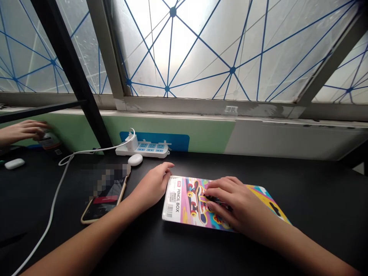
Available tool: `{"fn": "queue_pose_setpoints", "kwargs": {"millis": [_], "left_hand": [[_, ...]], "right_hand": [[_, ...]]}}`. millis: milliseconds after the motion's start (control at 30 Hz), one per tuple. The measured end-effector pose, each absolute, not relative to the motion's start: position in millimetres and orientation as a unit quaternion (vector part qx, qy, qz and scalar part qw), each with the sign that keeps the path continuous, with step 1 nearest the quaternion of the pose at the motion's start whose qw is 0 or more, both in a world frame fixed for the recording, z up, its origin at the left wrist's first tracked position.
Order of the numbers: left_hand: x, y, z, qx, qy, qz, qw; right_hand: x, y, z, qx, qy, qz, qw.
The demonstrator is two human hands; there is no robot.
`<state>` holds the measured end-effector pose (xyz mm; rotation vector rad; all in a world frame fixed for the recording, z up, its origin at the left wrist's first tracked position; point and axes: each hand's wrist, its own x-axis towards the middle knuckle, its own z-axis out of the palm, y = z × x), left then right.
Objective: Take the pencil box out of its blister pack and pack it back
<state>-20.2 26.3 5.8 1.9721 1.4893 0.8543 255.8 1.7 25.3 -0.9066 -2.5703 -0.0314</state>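
A colourful pencil box (pixel 184 201) with a skateboard picture lies flat on the black table (pixel 310 195). My left hand (pixel 153 186) rests at its left end, fingers curled against the box's edge. My right hand (pixel 232 201) lies on top of the box's lid, fingers bent and pressing down near the middle; a small dark thing shows under the fingertips, too hidden to name.
A phone (pixel 105 197) lies left of my left hand. Behind stand a white power strip (pixel 146 148) with a charger and cable (pixel 54 199), and a white earbud case (pixel 135 159). Another person's hand (pixel 23 130) holds a bottle at far left. A window wall runs behind.
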Motion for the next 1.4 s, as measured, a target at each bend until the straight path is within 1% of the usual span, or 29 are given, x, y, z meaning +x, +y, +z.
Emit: {"fn": "queue_pose_setpoints", "kwargs": {"millis": [67,100,200,300,467,533,633,833,1033,1167,1233,1333,1367,1400], "left_hand": [[-22.2,23.8,11.2,0.749,0.567,0.272,0.209],[-22.2,22.2,13.6,0.75,0.575,0.253,0.205],[-19.2,18.3,17.2,0.742,0.583,0.226,0.242],[-17.2,19.0,14.6,0.725,0.578,0.244,0.284],[-27.1,30.6,8.4,0.681,0.543,0.278,0.405],[-33.1,34.6,9.0,0.674,0.538,0.29,0.414],[-41.9,38.7,13.3,0.677,0.544,0.292,0.401],[-67.8,51.2,22.1,0.687,0.585,0.263,0.34],[-91.2,57.3,33.3,0.695,0.622,0.227,0.28],[-90.8,51.5,41.7,0.699,0.652,0.169,0.239],[-83.5,47.9,41.0,0.706,0.672,0.144,0.17],[-60.0,39.5,31.3,0.742,0.651,0.16,-0.004],[-49.6,35.3,26.6,0.763,0.623,0.171,-0.025],[-38.7,30.3,21.9,0.782,0.596,0.181,-0.018]], "right_hand": [[253.6,-2.4,26.6,-0.316,-0.929,0.011,0.191],[253.2,-4.2,26.7,-0.318,-0.93,0.016,0.182],[254.2,-7.9,25.2,-0.336,-0.932,0.018,0.139],[255.6,-10.3,23.2,-0.353,-0.929,0.028,0.105],[254.8,-11.8,19.8,-0.353,-0.931,0.051,0.072],[254.9,-10.9,17.8,-0.352,-0.932,0.055,0.072],[256.7,-6.8,15.8,-0.352,-0.931,0.064,0.072],[264.0,6.6,16.2,-0.334,-0.938,0.07,0.066],[284.4,15.7,18.9,-0.36,-0.929,0.058,0.061],[296.0,20.6,24.7,-0.37,-0.926,0.045,0.059],[292.0,19.8,25.7,-0.377,-0.924,0.019,0.066],[273.3,13.3,21.3,-0.385,-0.919,-0.032,0.081],[265.6,10.5,18.2,-0.38,-0.92,-0.044,0.085],[258.1,7.8,14.5,-0.372,-0.922,-0.051,0.089]]}}
